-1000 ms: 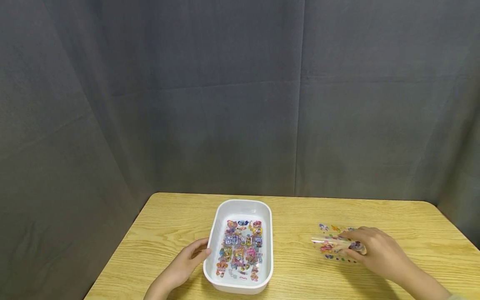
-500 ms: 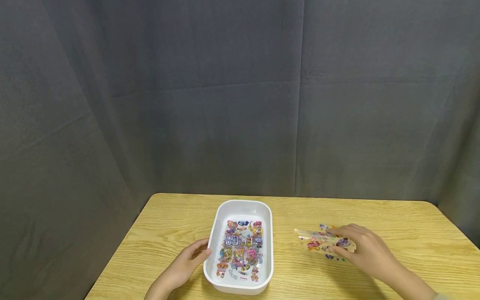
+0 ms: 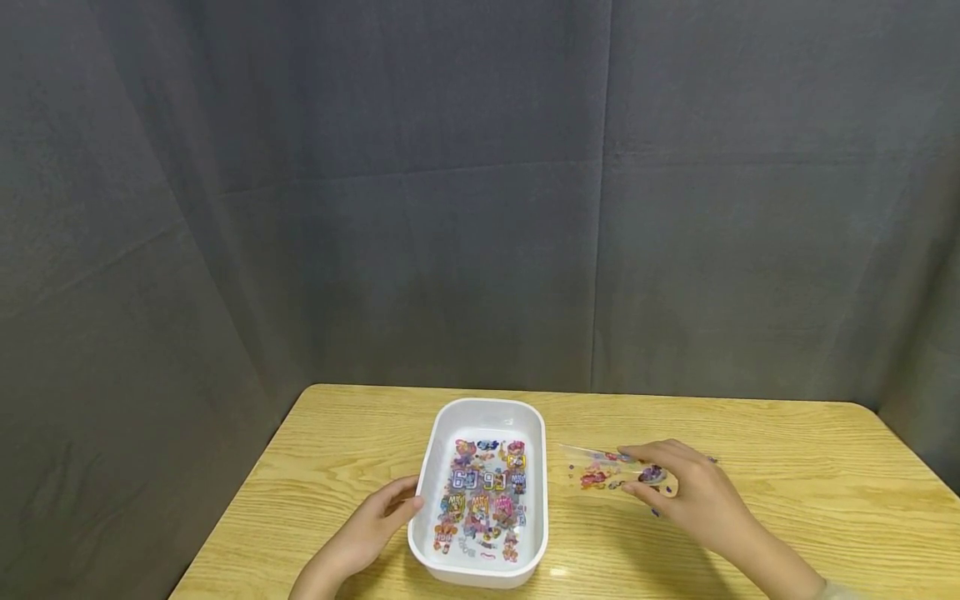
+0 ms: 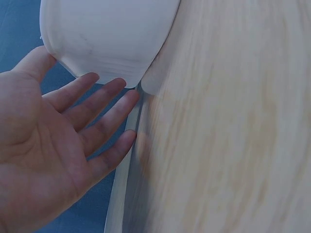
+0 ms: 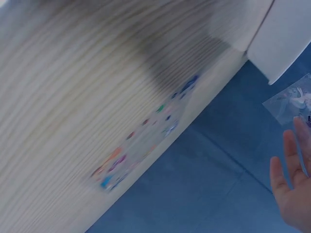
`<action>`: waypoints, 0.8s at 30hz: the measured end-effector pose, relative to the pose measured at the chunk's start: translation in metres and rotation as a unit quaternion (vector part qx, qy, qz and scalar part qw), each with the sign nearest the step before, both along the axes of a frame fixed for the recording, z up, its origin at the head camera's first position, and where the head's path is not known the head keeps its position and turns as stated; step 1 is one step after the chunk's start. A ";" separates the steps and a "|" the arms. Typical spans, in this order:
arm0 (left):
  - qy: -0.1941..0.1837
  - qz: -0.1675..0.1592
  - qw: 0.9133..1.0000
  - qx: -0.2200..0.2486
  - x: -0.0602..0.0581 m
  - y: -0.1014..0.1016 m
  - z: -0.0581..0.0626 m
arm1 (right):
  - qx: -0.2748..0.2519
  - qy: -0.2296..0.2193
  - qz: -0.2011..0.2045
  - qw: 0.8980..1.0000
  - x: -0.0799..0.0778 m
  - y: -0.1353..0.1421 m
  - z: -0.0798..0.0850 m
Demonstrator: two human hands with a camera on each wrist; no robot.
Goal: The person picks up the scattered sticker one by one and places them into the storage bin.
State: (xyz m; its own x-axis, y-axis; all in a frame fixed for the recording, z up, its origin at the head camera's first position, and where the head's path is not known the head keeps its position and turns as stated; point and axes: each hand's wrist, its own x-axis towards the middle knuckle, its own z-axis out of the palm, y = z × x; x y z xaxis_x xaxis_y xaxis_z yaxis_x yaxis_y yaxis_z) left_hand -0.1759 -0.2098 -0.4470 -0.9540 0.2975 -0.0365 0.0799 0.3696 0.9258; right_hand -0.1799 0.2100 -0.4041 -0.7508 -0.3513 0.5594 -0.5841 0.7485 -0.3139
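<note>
A white rectangular tray (image 3: 422, 475) stands on the table, with clear sheets of colourful cartoon stickers (image 3: 480, 504) lying flat inside. My left hand (image 3: 367, 525) is at its left side, thumb at the rim; in the left wrist view the fingers are spread and fairly straight by the outer wall. Right of the tray, my right hand (image 3: 693, 496) pinches a clear sticker sheet (image 3: 596, 477), bent and raised above the table, between thumb and fingers. Another clear sheet with coloured stickers (image 5: 146, 133) lies on the table in the right wrist view; the right hand mostly covers it from the head view.
The light wood table (image 3: 345, 425) has rounded back corners. Dark grey cloth (image 3: 450, 208) hangs behind it and along the left. In the right wrist view the table's edge runs diagonally, with a blue surface (image 5: 204, 179) beyond it.
My right hand has moved left toward the tray with the sticker sheet, leaving parts of another sheet showing behind it. The left hand and the tray have stayed in place.
</note>
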 end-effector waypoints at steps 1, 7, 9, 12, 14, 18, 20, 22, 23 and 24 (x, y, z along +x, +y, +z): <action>0.000 -0.001 1.000 -0.001 0.000 0.000 0.000 | -0.002 0.004 0.002 1.000 0.000 -0.003 0.000; 0.006 -0.002 1.000 -0.002 -0.001 0.001 -0.001 | -0.020 0.006 0.021 1.000 -0.004 -0.018 0.001; 0.006 -0.003 1.000 -0.002 -0.001 0.001 -0.001 | -0.024 -0.002 0.024 0.999 -0.005 -0.023 0.001; 0.003 -0.007 1.000 0.003 -0.001 0.001 -0.001 | -0.029 -0.008 0.027 0.999 -0.006 -0.031 0.002; 0.004 -0.005 1.000 0.006 -0.001 0.001 -0.001 | -0.034 -0.010 0.033 0.999 -0.007 -0.037 0.003; 0.008 -0.005 1.000 0.006 -0.001 0.000 -0.002 | -0.047 -0.010 0.048 0.998 -0.008 -0.047 0.004; 0.008 -0.004 1.000 0.004 -0.001 -0.001 -0.003 | -0.050 -0.010 0.050 0.997 -0.007 -0.053 0.005; 0.008 -0.003 1.000 0.002 -0.001 -0.001 -0.003 | -0.052 -0.014 0.051 0.997 -0.006 -0.058 0.005; 0.007 -0.002 1.000 0.003 -0.001 -0.001 -0.003 | -0.052 -0.018 0.051 0.997 -0.005 -0.060 0.006; 0.007 -0.002 1.000 0.003 -0.001 -0.001 -0.003 | -0.051 -0.021 0.052 0.997 -0.005 -0.062 0.006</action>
State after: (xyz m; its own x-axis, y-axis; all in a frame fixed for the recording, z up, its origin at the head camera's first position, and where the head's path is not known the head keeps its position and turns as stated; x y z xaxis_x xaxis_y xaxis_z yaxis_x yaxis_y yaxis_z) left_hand -0.1770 -0.2104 -0.4502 -0.9533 0.3012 -0.0218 0.0937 0.3636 0.9268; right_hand -0.1848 0.1476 -0.3982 -0.7366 -0.3706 0.5657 -0.6415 0.6478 -0.4109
